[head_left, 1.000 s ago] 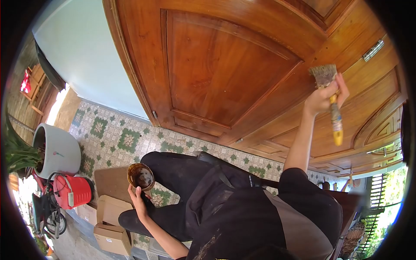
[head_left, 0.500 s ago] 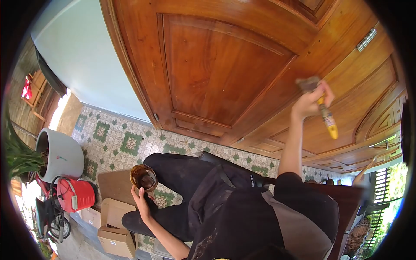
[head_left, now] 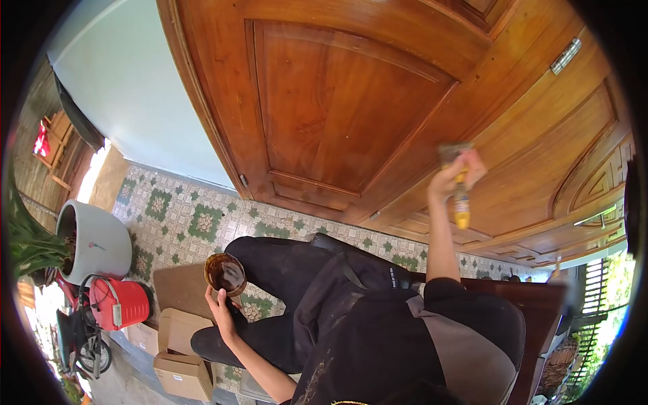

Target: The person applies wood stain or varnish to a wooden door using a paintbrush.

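Note:
My right hand (head_left: 451,177) is closed around a paintbrush (head_left: 462,208) with a yellow handle, close to the edge of the wooden door (head_left: 351,101). The brush's dark bristles point up toward the door's stile, a little blurred by motion. Low on the left, my left hand (head_left: 220,308) grips a round cup (head_left: 225,274) at its near rim, over my knees. Dark brown liquid shows inside the cup, and its rim is stained. The door has raised panels, a glossy brown surface and a metal hinge (head_left: 565,56).
Patterned tiles (head_left: 206,223) cover the floor below the door. At left stand a grey plant pot (head_left: 101,239), a red cooler (head_left: 121,304) and a bicycle. Cardboard boxes (head_left: 181,375) lie beside my legs. A second carved door panel (head_left: 540,179) extends to the right.
My right hand has moved left and down with the paintbrush, along the door's edge. My left hand and the cup have stayed nearly in place.

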The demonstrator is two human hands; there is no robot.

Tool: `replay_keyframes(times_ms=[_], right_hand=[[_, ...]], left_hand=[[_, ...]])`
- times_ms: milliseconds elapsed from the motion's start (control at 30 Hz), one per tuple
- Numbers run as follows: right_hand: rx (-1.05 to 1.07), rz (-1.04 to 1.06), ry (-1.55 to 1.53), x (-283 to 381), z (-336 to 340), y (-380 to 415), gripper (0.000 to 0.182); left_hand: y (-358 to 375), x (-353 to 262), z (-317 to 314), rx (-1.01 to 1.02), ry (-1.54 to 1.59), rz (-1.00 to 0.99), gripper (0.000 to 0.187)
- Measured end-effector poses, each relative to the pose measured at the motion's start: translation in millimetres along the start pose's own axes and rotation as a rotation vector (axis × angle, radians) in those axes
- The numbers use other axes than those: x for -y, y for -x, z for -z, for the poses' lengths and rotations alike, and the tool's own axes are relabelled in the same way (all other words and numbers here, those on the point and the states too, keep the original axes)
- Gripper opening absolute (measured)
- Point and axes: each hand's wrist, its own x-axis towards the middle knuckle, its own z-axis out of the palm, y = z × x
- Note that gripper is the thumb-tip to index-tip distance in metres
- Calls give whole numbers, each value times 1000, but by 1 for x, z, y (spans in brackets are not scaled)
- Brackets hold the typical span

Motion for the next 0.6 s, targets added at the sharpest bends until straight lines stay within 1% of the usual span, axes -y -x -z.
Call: replay_keyframes(times_ms=[33, 67, 133, 167, 233, 267, 333, 400, 433, 467, 500, 533, 567, 600], right_hand=[[107, -53, 92, -2, 9, 29, 11], [107, -54, 102, 6, 16, 44, 11], [300, -65, 219, 20, 25, 62, 11], [301, -65, 214, 19, 23, 59, 11], [234, -329, 35, 18, 14, 43, 9], [185, -575, -154, 40, 6, 17, 9], [115, -492, -317, 44, -6, -24, 10], [49, -337, -353, 55, -18, -66, 9], [53, -339, -349, 55, -21, -75, 9], [30, -294, -326, 54, -24, -81, 10], [7, -247, -306, 54, -27, -84, 10], [-21, -205, -377, 47, -27, -73, 9], [-17, -205, -380, 39, -24, -57, 9], [53, -45, -188, 28, -18, -35, 9]], left_hand=[[-2, 2, 0, 5, -21, -17, 68], [-2, 4, 1, 11, -44, -29, 70], [0, 5, 2, 14, -62, -20, 70], [-1, 5, 2, 7, -73, -21, 70], [0, 4, 2, 11, -42, -30, 69], [1, 4, 2, 24, -16, -34, 68], [4, 4, 3, 10, -15, -29, 68], [5, 5, 5, 1, -19, -23, 67], [4, 6, 7, 4, -23, -10, 68], [3, 8, 8, 6, -25, 3, 69], [3, 6, 7, 4, -24, 7, 69], [3, 5, 6, 2, -48, 10, 70], [5, 3, 5, -2, -72, 12, 70], [4, 4, 4, -7, -69, 11, 70]])
